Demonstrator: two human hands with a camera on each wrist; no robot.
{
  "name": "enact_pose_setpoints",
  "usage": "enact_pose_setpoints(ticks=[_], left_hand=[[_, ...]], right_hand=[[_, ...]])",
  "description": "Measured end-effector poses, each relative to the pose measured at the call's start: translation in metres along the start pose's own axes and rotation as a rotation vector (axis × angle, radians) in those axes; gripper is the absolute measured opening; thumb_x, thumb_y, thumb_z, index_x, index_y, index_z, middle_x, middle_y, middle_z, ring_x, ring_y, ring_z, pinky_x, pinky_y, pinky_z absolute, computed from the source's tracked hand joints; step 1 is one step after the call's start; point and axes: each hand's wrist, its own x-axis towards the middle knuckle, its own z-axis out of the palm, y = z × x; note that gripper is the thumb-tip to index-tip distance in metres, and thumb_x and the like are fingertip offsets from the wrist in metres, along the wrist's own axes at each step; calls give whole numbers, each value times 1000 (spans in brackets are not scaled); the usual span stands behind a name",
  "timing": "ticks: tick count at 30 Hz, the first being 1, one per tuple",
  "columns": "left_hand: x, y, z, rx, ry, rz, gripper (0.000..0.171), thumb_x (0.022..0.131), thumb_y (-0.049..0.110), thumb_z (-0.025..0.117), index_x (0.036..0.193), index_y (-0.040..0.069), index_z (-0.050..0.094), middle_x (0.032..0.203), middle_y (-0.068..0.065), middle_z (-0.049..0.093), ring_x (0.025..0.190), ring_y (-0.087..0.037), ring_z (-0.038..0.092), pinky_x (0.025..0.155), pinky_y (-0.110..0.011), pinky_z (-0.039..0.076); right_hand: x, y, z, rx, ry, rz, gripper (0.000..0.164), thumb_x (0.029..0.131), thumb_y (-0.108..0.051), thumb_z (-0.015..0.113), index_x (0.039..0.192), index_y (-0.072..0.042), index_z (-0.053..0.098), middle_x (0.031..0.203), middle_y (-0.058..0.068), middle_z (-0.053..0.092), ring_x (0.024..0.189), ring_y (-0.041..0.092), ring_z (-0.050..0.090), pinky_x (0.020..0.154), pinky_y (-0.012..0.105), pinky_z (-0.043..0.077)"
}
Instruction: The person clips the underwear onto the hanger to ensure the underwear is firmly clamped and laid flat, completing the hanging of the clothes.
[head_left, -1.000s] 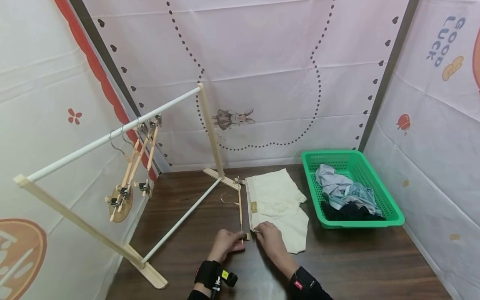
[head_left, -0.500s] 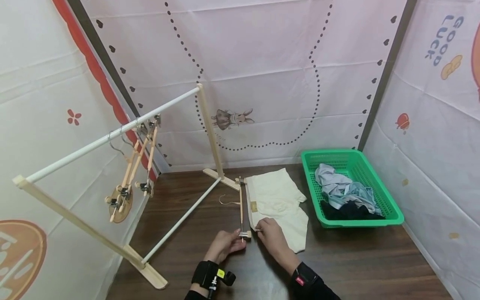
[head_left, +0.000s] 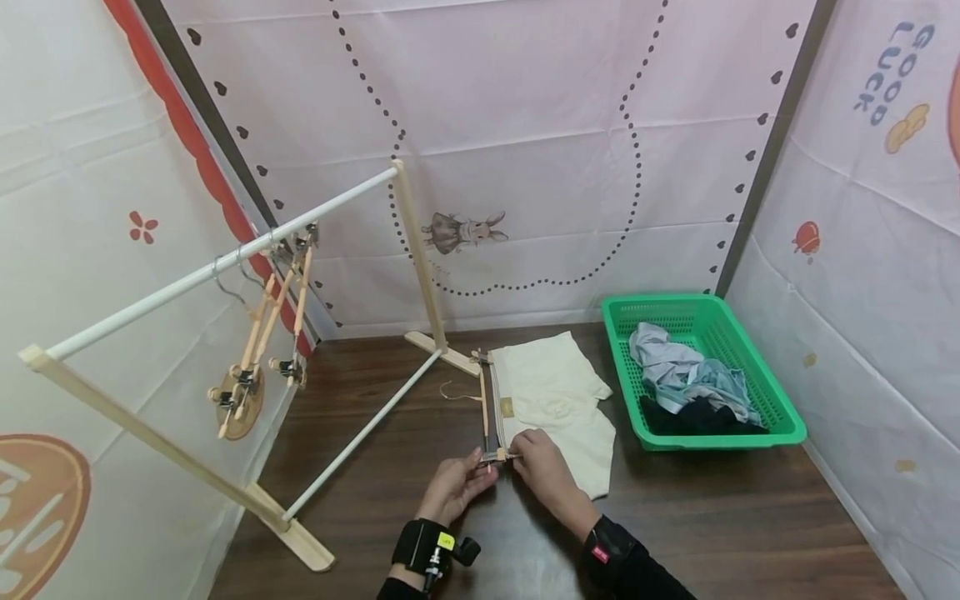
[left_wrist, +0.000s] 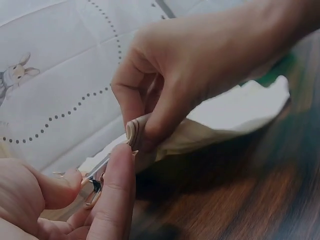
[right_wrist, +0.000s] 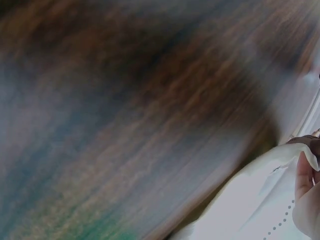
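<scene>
Cream shorts (head_left: 555, 383) lie flat on the dark wooden table, waistband to the left. Along that waistband runs a wooden clip hanger (head_left: 484, 404), its hook pointing left and its far clip (head_left: 481, 357) at the far corner. My left hand (head_left: 453, 489) pinches the hanger's near clip (left_wrist: 95, 187) between thumb and fingers. The clip meets the near waistband corner; whether cloth is inside it I cannot tell. My right hand (head_left: 547, 471) pinches that corner, whose folded edge (left_wrist: 135, 129) shows in the left wrist view. In the right wrist view, part of the shorts (right_wrist: 240, 210) appears.
On the left stands a wooden rack with a white rail (head_left: 172, 287), where several clip hangers (head_left: 258, 333) hang. A green basket (head_left: 780, 408) at the right holds crumpled grey-blue and black clothes (head_left: 697, 383). Printed cloth walls enclose the table.
My left hand has shifted slightly right and away, bringing the near clip from beside the waistband up to its corner. My right hand keeps pinching the same corner.
</scene>
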Motion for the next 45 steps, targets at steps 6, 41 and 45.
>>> enact_pose_setpoints(ticks=[6, 41, 45], left_hand=[[0, -2, 1, -59, -4, 1, 29, 105, 16, 58, 114, -11, 55, 86, -10, 69, 79, -16, 71, 82, -27, 61], [-1, -11, 0, 145, 47, 20, 45, 104, 23, 61, 122, -17, 52, 85, -11, 70, 77, -17, 73, 79, -33, 62], [-5, -9, -1, 304, 24, 66, 43, 105, 26, 60, 115, -15, 57, 83, -13, 71, 73, -18, 73, 74, -34, 63]], right_hand=[[-1, 1, 0, 22, -29, -77, 30, 68, 8, 82, 80, -15, 67, 88, -4, 65, 85, 16, 60, 72, 29, 54], [-8, 12, 7, 80, -139, -311, 24, 72, 7, 74, 85, -10, 62, 88, -1, 60, 82, 15, 57, 71, 25, 52], [-9, 15, 4, 67, -155, -338, 25, 72, 5, 79, 83, -11, 64, 85, -3, 59, 79, 13, 57, 68, 22, 51]])
